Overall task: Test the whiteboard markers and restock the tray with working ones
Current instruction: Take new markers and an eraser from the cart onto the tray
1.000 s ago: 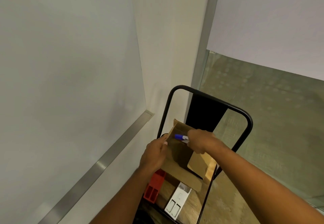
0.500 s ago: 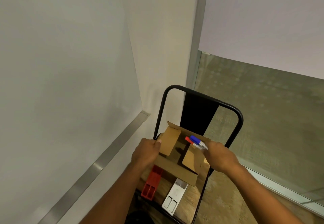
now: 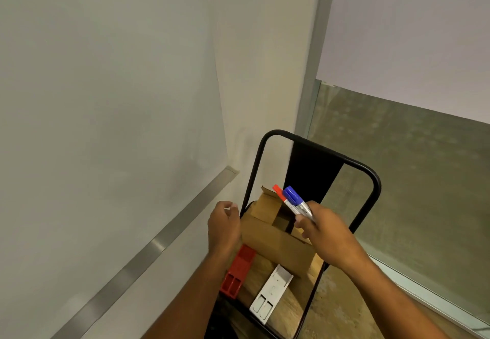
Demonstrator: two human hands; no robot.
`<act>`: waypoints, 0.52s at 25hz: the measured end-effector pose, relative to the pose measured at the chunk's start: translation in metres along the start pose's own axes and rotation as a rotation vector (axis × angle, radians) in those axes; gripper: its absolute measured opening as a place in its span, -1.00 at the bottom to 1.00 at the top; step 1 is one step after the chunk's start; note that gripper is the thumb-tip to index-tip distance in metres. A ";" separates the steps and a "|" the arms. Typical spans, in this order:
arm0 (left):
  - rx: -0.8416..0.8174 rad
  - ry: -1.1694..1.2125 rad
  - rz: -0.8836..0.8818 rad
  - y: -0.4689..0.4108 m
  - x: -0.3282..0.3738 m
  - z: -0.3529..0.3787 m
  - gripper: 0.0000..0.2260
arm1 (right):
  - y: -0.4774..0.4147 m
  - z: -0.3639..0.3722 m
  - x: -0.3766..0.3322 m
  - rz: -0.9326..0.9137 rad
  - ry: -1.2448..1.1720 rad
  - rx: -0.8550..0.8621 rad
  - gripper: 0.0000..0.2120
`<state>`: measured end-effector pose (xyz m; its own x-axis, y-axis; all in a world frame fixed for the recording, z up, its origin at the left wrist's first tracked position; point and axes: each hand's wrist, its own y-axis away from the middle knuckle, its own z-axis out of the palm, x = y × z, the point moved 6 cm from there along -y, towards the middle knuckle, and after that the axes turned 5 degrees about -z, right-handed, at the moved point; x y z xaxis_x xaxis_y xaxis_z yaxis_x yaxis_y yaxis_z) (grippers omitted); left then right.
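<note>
My right hand [image 3: 322, 226] grips two markers above an open cardboard box [image 3: 275, 240]: a blue-capped marker [image 3: 295, 201] and a red-capped marker [image 3: 279, 193], both pointing up and to the left. My left hand [image 3: 224, 226] hovers beside the box's left edge, fingers curled, holding nothing. A red marker tray [image 3: 238, 272] and a white marker tray [image 3: 271, 293] lie on the cart shelf in front of the box. The whiteboard [image 3: 106, 100] fills the left, with its metal ledge [image 3: 148, 248] running along the bottom.
The box and trays sit on a wooden cart shelf [image 3: 291, 301] with a black tubular handle [image 3: 318, 148]. A glass partition with a metal post [image 3: 313, 55] stands to the right. Speckled floor [image 3: 411, 166] shows beyond the glass.
My right hand drew the blue and red markers out of the box and raised them. My left hand let go of the box flap and drifted left.
</note>
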<state>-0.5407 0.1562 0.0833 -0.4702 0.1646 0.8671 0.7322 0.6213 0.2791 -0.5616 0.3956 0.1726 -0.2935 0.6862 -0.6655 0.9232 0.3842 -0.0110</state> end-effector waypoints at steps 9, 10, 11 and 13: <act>-0.380 0.779 -0.028 0.070 0.001 -0.074 -0.66 | 0.007 0.074 -0.106 -0.095 -0.561 -0.343 -0.89; -0.383 0.847 -0.015 0.075 -0.002 -0.090 -0.63 | 0.010 0.087 -0.119 -0.093 -0.602 -0.396 -0.87; -0.370 0.897 -0.011 0.078 -0.007 -0.106 -0.62 | 0.014 0.100 -0.131 -0.097 -0.637 -0.449 -0.86; -0.314 0.923 -0.001 0.088 -0.023 -0.142 -0.66 | 0.023 0.129 -0.159 -0.112 -0.676 -0.560 -0.83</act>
<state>-0.3953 0.0978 0.1462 0.0023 -0.5841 0.8117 0.8927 0.3669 0.2615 -0.4619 0.2158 0.1816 -0.0017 0.1824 -0.9832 0.5883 0.7952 0.1465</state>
